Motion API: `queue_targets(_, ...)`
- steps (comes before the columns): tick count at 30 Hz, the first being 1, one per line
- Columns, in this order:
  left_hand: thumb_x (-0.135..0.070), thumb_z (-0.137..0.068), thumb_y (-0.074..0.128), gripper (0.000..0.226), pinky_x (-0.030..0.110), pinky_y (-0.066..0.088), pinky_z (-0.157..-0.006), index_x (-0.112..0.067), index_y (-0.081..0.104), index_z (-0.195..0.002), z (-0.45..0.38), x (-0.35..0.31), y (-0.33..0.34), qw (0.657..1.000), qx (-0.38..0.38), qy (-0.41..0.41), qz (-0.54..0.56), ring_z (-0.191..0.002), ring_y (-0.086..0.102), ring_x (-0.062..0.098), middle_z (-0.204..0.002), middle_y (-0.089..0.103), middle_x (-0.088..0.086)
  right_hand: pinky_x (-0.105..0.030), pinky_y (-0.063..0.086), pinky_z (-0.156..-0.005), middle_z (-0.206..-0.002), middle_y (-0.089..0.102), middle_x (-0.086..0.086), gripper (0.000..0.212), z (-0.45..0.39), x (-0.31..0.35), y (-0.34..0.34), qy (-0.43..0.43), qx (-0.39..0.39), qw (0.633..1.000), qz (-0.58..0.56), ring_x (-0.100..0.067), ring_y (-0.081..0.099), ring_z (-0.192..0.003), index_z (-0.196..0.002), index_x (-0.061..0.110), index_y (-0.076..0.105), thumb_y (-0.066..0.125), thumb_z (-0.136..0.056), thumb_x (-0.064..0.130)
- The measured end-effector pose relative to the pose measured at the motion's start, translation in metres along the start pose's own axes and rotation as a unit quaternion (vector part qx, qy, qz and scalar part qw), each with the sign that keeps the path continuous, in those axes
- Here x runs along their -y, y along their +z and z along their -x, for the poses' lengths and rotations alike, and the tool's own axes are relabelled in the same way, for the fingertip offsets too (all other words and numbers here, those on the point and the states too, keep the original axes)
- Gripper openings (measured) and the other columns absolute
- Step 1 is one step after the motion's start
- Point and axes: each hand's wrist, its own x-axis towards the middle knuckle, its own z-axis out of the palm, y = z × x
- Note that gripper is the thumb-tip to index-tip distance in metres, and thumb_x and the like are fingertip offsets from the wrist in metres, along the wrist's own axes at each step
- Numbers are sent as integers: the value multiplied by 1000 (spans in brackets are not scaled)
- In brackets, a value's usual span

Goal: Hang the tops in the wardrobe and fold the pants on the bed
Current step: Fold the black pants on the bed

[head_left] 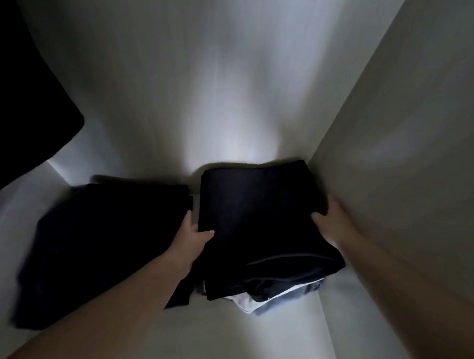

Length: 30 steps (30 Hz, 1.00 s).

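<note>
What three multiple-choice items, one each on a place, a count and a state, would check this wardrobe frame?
1. Where does the folded black garment that the hands hold lie?
A. against the right wall
B. on a hanger
C. far left of the shelf

2. How many dark folded piles sit on the shelf?
A. one
B. two
C. four

3. How is the left hand?
A. hanging free
B. flat on the wall
C. gripping the garment's left edge

Key: 1 A, its right edge meets the right wall, where the right hand holds it. 2 B, a second dark pile lies to its left. 3 C, the thumb lies on top of the fabric.
</note>
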Motion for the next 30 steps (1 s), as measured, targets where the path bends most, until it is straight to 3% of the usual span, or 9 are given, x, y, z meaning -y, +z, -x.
queue_targets(4,-21,-87,67,97,40,25,-116,-20,-4,-152,-11,15,9,974,-17,30,-223,-141,29,25,-156,23,11,-34,14,-117,-159,10,-14,78,4,2,28,-128,7,955,267,-28,14,-145,-152,15,9,54,-90,28)
queue_targets(6,-31,-87,66,93,36,13,-119,-15,1,-153,-13,15,17,898,-60,132,-415,-146,10,26,-159,5,12,-36,11,-118,-160,-1,-11,75,-1,0,40,-140,21,942,304,-25,4,-147,-153,20,6,49,-93,35)
queue_targets(9,-48,-84,63,94,44,11,-119,-11,9,-152,-26,-3,28,780,-83,293,-547,-147,3,29,-160,5,14,-39,10,-119,-160,-6,-10,76,-20,-5,45,-127,10,937,324,-24,-3,-147,-153,20,6,44,-94,48)
queue_targets(13,-68,-77,57,108,46,5,-118,-14,2,-152,-55,-17,41,719,-52,260,-642,-148,-8,22,-161,-4,7,-33,3,-119,-160,-6,-12,83,-42,-20,49,-151,-22,924,351,-24,-4,-147,-153,16,5,38,-91,60)
queue_targets(18,-74,-71,55,119,45,5,-119,-14,-8,-151,-84,4,35,746,-26,182,-640,-147,-13,15,-160,-15,2,-30,4,-118,-160,-4,-11,81,-47,-45,72,-187,-48,931,310,-22,-1,-148,-152,13,4,37,-93,57)
queue_targets(22,-77,-70,54,120,46,2,-119,-17,-11,-151,-105,7,35,756,-4,154,-636,-145,-18,12,-159,-18,-2,-29,1,-118,-160,-11,-10,79,-70,-49,81,-160,28,952,260,-20,-5,-148,-152,13,-3,35,-95,53)
queue_targets(25,-79,-69,51,120,52,-2,-118,-19,-13,-151,-109,1,38,739,17,112,-664,-144,-21,11,-158,-21,-3,-31,0,-118,-159,-12,-11,79,-77,-43,76,-138,83,950,269,-22,-7,-147,-152,13,-6,34,-96,53)
queue_targets(28,-80,-72,47,117,54,-3,-117,-15,-9,-151,-94,-8,47,703,-5,106,-703,-146,-15,15,-160,-15,2,-36,7,-118,-160,-4,-14,76,-56,-35,66,-158,36,928,336,-26,0,-147,-152,12,3,34,-96,52)
queue_targets(30,-79,-75,42,110,52,-1,-118,-14,-2,-152,-69,-11,52,718,-16,136,-682,-147,-9,18,-161,-6,4,-42,10,-117,-160,0,-13,73,-25,-34,61,-169,20,926,338,-25,2,-147,-152,17,13,35,-94,56)
